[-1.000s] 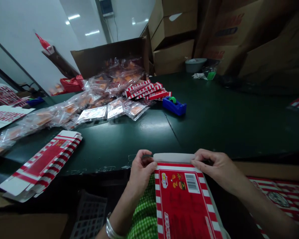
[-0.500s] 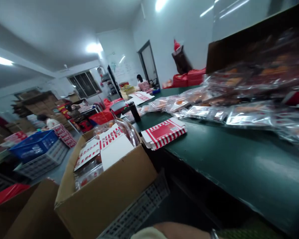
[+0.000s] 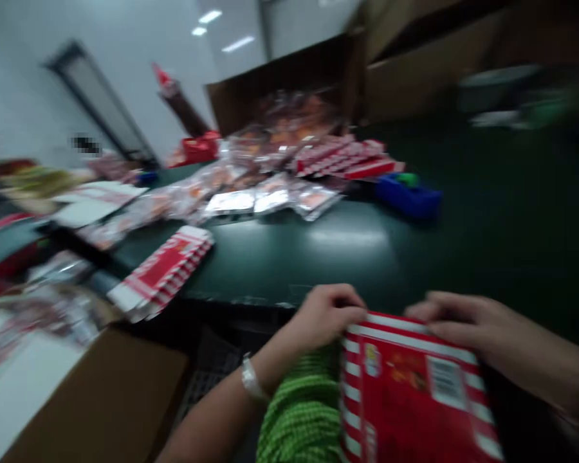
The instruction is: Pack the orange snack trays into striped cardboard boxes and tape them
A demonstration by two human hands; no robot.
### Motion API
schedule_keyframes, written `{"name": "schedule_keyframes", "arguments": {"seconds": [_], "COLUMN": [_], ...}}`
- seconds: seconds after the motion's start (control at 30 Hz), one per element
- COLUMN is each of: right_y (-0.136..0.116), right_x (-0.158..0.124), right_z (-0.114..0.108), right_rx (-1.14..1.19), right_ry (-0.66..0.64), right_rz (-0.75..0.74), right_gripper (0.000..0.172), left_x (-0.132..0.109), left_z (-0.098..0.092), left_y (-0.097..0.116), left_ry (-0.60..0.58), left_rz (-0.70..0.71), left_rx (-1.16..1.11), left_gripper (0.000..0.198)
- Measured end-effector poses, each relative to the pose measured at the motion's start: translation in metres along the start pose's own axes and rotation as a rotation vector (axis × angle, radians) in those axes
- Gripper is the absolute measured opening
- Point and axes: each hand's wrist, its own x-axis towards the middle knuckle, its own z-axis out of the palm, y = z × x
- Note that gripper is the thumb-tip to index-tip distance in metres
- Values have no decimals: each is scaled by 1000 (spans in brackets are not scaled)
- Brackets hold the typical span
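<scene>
- We see a dark green table (image 3: 265,257), glare on its top.
- Behind the table we have a pale wall (image 3: 135,32).
- Left beyond the table, a dark-framed doorway (image 3: 101,96).
- Above the table we catch bright light streaks (image 3: 238,44).

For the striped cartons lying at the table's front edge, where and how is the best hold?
Probably the white near end, taken from the wearer's side: the flat striped cartons lie aslant, and that end seems to jut past the edge of the green table, so it could be pinched from above and below. The left hand is nearer, though it is on the red box.
</scene>
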Motion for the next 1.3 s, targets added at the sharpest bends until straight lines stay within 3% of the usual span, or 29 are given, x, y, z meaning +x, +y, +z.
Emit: {"name": "schedule_keyframes", "arguments": {"seconds": [0.03,0.13,0.3,0.47,0.6,0.7,0.97,1.13,1.2,1.3], "right_y": [1,-1,5,19,22,21,24,21,19,14], "right_x": [-13,-39,-67,-73,-63,-58,-62,-64,-64,-63], "right_z": [-6,-5,15,14,7,3,-2,4,7,11], "right_rx": [65,234,31,-104,-62,-34,-128,-238,-229,-165], "right_ry": [23,53,178,282,336,343,387,396,420,413], "right_rz": [57,97,-29,-49,-32,-4,-27,-99,-114,-118], "right_gripper": [25,36,50,58,53,53,54,44,42,36], "left_x": [0,-10,-36,-36,-28,-25,-24,-19,-22,-27], "left_z": [1,9,29,30,31,34,24,11,12,20], "left_y": [-4,-20,-39,-37,-33,-33,-29,-24,-21,-19], "left_ry": [-3,145,263,133,148,174,90,-103,-92,19], "left_rz": [28,111,160,165,35,24,11,-67,-75,-83], "left_rx": [-3,78,266,241,-185,-362,-404,-543,-443,-298], "left_gripper": [17,26,42,44,44,28,16,19,17,26]}}
